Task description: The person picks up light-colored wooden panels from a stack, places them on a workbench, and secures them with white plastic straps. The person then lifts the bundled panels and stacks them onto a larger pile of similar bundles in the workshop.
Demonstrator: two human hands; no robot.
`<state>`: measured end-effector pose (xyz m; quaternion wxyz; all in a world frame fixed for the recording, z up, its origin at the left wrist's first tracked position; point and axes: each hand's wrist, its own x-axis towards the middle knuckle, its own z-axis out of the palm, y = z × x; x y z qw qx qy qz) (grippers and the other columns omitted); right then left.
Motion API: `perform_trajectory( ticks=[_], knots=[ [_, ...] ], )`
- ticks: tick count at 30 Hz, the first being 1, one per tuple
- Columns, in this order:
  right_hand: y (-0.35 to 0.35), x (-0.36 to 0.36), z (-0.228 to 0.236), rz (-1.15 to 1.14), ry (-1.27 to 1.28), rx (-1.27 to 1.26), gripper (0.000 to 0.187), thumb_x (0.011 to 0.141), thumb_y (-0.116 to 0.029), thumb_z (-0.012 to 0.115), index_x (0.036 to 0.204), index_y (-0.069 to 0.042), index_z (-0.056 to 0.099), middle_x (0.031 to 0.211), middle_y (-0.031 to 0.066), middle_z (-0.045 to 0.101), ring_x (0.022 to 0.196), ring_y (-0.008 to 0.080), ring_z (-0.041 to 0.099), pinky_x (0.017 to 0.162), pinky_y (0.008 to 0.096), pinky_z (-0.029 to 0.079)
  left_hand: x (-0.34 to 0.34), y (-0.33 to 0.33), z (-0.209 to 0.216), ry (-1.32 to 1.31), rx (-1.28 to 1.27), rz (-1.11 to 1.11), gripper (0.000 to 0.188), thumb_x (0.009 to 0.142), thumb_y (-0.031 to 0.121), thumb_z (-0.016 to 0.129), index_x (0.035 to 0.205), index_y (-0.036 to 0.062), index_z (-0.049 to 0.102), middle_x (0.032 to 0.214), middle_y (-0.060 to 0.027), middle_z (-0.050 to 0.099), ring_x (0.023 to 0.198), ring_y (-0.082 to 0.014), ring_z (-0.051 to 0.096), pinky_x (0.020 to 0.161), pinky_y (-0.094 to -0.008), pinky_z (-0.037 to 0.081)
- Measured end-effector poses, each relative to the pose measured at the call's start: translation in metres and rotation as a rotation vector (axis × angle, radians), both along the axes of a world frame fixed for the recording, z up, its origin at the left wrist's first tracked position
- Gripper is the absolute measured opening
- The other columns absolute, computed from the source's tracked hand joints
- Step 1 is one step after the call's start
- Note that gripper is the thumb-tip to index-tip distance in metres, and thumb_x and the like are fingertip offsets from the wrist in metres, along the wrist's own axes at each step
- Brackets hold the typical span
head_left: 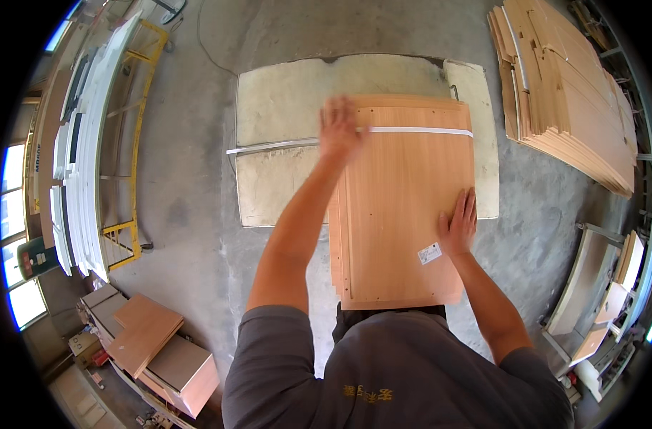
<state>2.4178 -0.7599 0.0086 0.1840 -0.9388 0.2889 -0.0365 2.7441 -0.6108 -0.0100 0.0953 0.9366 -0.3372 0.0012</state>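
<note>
My blurred left grip (339,132) looks spread over the white strap (422,130); my right grip (458,224) lies flat on stacked wood-grain panels (397,193). Strapping seems underway, probably calling for tightening next.

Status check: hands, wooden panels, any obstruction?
Left hand open, blurred, at far left corner of wooden panels. Right hand flat near right edge. White strap across their far end; possible obstruction.

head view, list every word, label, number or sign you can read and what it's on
White sticker on the top wood panel: print too small to read.
Grey shirt: yellow characters, not copied out here.
Tan boards at far left: dark lettering, not copied out here.
</note>
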Motion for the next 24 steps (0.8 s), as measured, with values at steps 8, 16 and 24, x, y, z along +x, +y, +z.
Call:
perform_trajectory(
  ticks=[8, 16, 24],
  knots=[
    [-0.009, -0.144, -0.051, -0.549, -0.134, 1.130, 0.079, 0.092, -0.037, 0.061, 0.148, -0.001, 0.019, 0.149, 0.0131, 0.033, 0.135, 0.0272, 0.037, 0.109, 0.0422, 0.034, -0.213, 0.276, -0.087, 1.006, -0.456, 0.518, 0.067, 0.093, 0.039, 0.060, 0.140, -0.0022, 0.035, 0.133, -0.0239, 0.049, 0.118, -0.0309, 0.054, 0.097, -0.0387, 0.043],
    [-0.014, -0.178, -0.056, -0.729, -0.171, 1.746, 0.072, 0.091, -0.041, 0.060, 0.147, -0.006, 0.030, 0.140, 0.0102, 0.048, 0.125, 0.0218, 0.049, 0.101, 0.0383, 0.042, -0.298, 0.226, -0.046, 1.544, -0.910, 0.612, 0.083, 0.078, 0.028, 0.077, 0.143, 0.0045, 0.031, 0.126, -0.0085, 0.056, 0.111, -0.0194, 0.056, 0.091, -0.0335, 0.047],
    [0.000, -0.144, 0.017, -0.806, -0.240, 1.602, 0.062, 0.095, -0.026, 0.057, 0.146, 0.000, 0.033, 0.134, 0.0135, 0.052, 0.117, 0.0184, 0.053, 0.098, 0.0332, 0.044, -0.278, 0.219, 0.024, 1.538, -0.944, 0.728, 0.102, 0.064, 0.052, 0.084, 0.140, 0.0072, 0.034, 0.128, -0.0078, 0.053, 0.119, -0.0235, 0.052, 0.098, -0.0392, 0.044]
  ],
)
